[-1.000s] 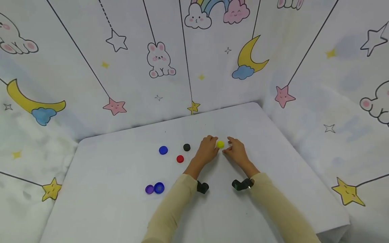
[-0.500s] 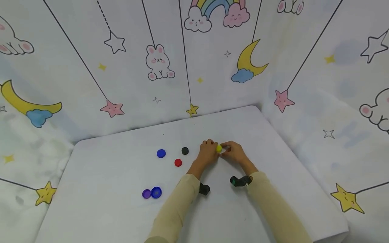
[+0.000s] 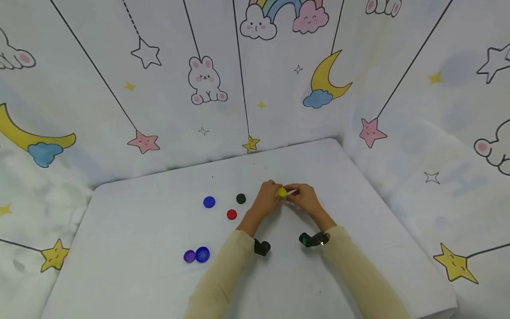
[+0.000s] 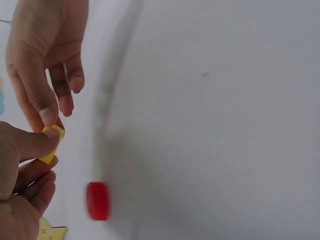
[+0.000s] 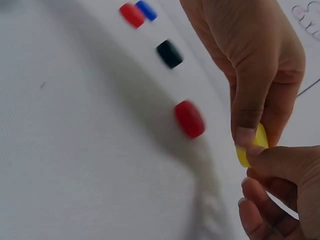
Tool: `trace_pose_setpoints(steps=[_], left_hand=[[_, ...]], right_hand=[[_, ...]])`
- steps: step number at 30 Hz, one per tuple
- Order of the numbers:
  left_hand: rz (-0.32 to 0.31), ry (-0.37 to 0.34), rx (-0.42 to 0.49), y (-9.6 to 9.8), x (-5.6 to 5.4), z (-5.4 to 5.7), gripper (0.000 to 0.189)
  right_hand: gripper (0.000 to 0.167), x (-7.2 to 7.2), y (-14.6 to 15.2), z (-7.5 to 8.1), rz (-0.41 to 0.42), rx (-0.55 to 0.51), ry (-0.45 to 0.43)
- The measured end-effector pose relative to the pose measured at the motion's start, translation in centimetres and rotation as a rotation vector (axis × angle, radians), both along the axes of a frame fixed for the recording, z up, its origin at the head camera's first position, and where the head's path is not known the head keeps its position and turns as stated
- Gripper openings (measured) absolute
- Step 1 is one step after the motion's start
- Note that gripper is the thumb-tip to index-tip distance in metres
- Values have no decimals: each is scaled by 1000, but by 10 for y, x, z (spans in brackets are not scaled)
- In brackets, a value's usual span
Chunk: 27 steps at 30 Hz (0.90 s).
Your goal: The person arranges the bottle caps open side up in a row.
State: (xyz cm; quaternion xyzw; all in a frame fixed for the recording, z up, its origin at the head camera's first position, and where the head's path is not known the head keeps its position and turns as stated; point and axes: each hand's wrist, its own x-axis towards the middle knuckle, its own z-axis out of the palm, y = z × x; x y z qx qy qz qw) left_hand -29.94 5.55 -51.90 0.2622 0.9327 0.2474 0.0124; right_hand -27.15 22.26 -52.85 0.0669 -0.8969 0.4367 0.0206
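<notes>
Yellow disc (image 3: 281, 192), over the table (image 3: 139, 266), pinched by left hand (image 3: 268, 197) and right hand (image 3: 305, 197) alike, fingers drawn in. Near the left hand, red disc (image 5: 190, 119), hidden from the head view. Farther left, black disc (image 3: 241, 198), second red disc (image 3: 231, 214), blue disc (image 3: 209, 202), all apart. Closer in, hollow purple disc (image 3: 189, 256) touching hollow blue disc (image 3: 202, 254). Beyond, cartoon backdrop (image 3: 279, 119).

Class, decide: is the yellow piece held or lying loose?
Held: in both wrist views, the left hand and right hand pinch the yellow piece.
</notes>
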Motion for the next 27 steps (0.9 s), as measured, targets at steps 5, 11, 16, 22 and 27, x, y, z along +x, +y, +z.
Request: trace_pose_setpoints(steps=[5,11,16,22,27], left_hand=[[16,-44,151,-25,1,42,38],[35,-14,328,-60,10,94,36],[15,83,421,-90,29,138,34],[39,133,510,-115,59,156,34],[34,283,544,-133,90,160,35]], right_hand=[[33,-3,-14,37,37,-54,107],[33,-2,-36,82,113,-236,152],[31,9,-57,119,201,-373,227],[28,29,-81,148,250,-355,298],[30,51,-97,165,339,-318,388]])
